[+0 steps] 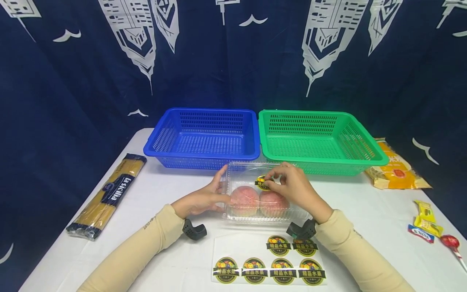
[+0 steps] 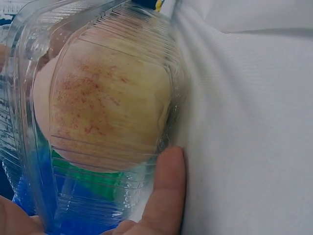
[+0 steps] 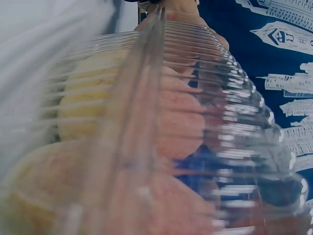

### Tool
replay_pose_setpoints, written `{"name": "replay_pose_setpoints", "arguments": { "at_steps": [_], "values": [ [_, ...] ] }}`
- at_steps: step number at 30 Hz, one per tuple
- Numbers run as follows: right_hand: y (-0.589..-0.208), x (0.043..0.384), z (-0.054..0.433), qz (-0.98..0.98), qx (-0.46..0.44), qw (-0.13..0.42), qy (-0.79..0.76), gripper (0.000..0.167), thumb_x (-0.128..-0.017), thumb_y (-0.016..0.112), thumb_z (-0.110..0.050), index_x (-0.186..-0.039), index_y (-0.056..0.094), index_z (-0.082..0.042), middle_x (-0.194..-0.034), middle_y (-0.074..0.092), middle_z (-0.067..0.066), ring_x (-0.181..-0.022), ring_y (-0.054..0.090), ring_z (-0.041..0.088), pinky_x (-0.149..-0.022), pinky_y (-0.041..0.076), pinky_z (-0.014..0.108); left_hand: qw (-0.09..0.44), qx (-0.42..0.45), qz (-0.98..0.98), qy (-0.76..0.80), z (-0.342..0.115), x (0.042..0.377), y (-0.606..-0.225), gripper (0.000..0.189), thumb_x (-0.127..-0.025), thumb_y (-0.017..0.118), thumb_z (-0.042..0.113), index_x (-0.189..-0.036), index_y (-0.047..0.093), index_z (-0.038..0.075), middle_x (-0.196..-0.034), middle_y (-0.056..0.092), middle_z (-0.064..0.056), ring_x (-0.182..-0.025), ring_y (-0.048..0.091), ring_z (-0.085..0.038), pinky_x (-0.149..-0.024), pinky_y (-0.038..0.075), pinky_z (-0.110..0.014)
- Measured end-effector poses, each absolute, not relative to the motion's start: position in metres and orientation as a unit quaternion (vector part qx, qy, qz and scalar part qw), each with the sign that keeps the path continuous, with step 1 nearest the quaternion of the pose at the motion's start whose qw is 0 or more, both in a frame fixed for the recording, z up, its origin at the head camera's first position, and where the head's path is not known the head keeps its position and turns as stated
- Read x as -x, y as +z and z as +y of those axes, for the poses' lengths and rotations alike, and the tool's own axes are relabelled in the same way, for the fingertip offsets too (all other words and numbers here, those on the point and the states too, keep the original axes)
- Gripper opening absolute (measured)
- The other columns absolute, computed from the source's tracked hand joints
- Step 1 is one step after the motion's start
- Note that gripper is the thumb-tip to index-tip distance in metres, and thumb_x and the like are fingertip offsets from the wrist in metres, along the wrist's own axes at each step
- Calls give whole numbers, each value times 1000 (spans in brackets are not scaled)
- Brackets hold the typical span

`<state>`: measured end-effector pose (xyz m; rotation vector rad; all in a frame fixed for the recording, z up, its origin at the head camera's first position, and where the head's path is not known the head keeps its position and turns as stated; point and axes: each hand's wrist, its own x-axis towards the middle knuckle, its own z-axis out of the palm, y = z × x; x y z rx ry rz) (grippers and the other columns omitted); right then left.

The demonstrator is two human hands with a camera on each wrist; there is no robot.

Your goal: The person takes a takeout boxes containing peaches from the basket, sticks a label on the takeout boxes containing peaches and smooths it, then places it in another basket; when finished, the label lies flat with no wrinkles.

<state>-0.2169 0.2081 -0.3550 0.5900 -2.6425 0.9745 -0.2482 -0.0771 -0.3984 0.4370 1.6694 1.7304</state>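
Note:
A clear plastic clamshell box lies on the table in the head view, with peaches inside. My left hand touches the box's left end, fingers fairly straight. Low along the box wall, one finger shows in the left wrist view, beside a peach seen through the plastic. Over the lid, my right hand pinches a round black-and-gold sticker by its right edge. Whether the sticker lies flat on the lid is hard to tell. In the right wrist view the ribbed box hides most of the hand.
A sheet of several stickers lies in front of the box. Behind stand a blue basket and a green basket. Packaged spaghetti is at left; an orange bag, yellow sweets and a red lollipop are at right.

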Motion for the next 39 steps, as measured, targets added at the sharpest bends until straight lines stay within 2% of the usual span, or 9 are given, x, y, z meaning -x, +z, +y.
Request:
{"name": "replay_pose_setpoints", "arguments": {
  "at_steps": [3,10,15,19,23,26,29,35,39],
  "values": [
    [-353,217,210,-915,-204,114,328,8,-90,86,-9,-97,83,-6,-96,71,7,-69,47,14,-74,41,37,340,-169,644,664,-76,246,-398,123,-91,67,1,-170,-22,33,-171,-19,-35,-160,-10,-58,-113,32,-83],
    [-342,212,218,-921,-201,32,333,49,-88,92,-22,-129,77,-1,-107,63,12,-77,51,18,-71,43,35,307,-178,660,662,-73,242,-403,118,-93,66,12,-170,-22,29,-172,-20,-36,-159,-6,-60,-112,32,-84],
    [-328,209,232,-887,-246,-51,388,68,-91,86,-15,-149,58,5,-132,59,27,-91,63,19,-73,57,33,283,-171,685,649,-70,241,-407,114,-96,67,22,-171,-19,31,-174,-25,-28,-161,-11,-54,-113,29,-85],
    [-315,209,253,-841,-286,-116,444,64,-94,77,-2,-152,51,8,-150,51,32,-99,68,22,-80,62,33,270,-176,701,636,-70,240,-409,115,-96,67,26,-171,-18,32,-175,-23,-25,-161,-7,-55,-111,33,-84],
    [-306,213,280,-807,-315,-148,478,57,-100,71,0,-154,53,-2,-155,55,14,-103,69,24,-85,62,33,265,-182,705,632,-70,240,-409,114,-95,66,26,-171,-19,30,-176,-25,-23,-161,-6,-57,-110,36,-84],
    [-302,218,303,-772,-337,-151,516,57,-103,64,5,-157,54,-12,-152,59,4,-103,69,24,-84,62,32,266,-183,698,639,-70,239,-409,115,-95,66,22,-171,-20,29,-175,-29,-21,-160,-9,-57,-109,36,-85],
    [-301,223,324,-733,-347,-138,569,61,-104,56,12,-159,53,-16,-148,64,3,-103,70,22,-82,62,30,267,-177,691,648,-68,238,-408,116,-94,66,19,-171,-20,29,-174,-29,-24,-159,-13,-58,-108,34,-87],
    [-307,230,358,-637,-335,-70,690,54,-108,40,15,-157,51,-3,-139,68,9,-101,72,21,-80,63,29,263,-151,686,661,-64,236,-407,121,-89,68,14,-172,-18,28,-174,-19,-31,-159,-9,-61,-107,29,-90],
    [-310,229,373,-598,-304,-2,742,48,-109,36,14,-153,55,3,-133,70,13,-99,72,23,-77,62,30,262,-144,684,666,-64,234,-405,122,-86,68,11,-172,-17,28,-174,-19,-32,-159,-9,-61,-107,26,-92]
  ]
}}
